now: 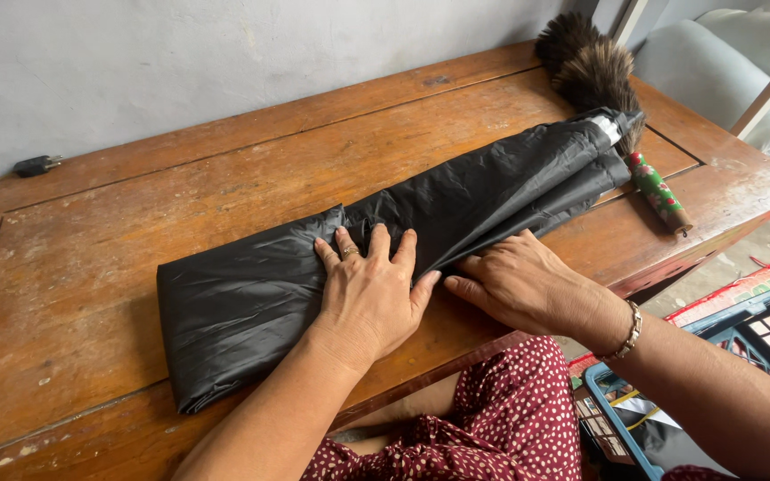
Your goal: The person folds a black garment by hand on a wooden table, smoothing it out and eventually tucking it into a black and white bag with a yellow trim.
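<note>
Under the left hand [369, 289], pressed flat with fingers spread, lies the folded black plastic bag [251, 298] on the wooden table [91, 258]. Right hand [519, 285] rests flat at its near edge. Long axis runs near-left to far-right, ending beside the feather duster [612, 98].

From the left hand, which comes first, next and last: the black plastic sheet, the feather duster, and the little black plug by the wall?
1. Black plastic sheet: directly under the left hand, touching it.
2. Feather duster: far right corner of the table.
3. Black plug: far left, by the wall.

The last two are nearly too close to call.
</note>
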